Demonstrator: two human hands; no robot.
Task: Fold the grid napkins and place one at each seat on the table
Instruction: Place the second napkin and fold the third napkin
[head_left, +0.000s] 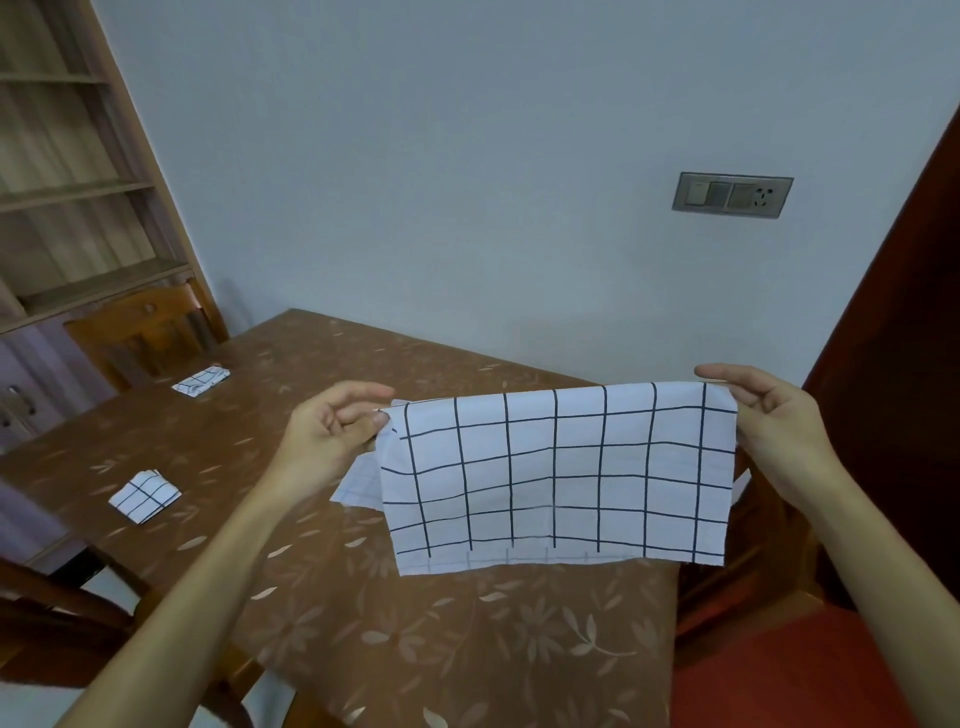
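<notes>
I hold a white napkin with a black grid (561, 478) up in the air above the table (322, 374), folded once so it hangs as a wide rectangle. My left hand (332, 431) pinches its upper left corner. Its upper right corner is pinched by my right hand (769, 410). Behind the held napkin's left edge, a bit of another white cloth (358, 483) shows. Two small folded grid napkins lie on the table: one near the left edge (145, 496), one farther back by the far left chair (201, 381).
The table wears a brown cloth with a leaf pattern and stands against a pale wall. A wooden chair (145, 332) stands at the far left, another chair frame (47, 603) at the near left, a red seat (800, 670) at the right. A bookshelf (67, 171) fills the left.
</notes>
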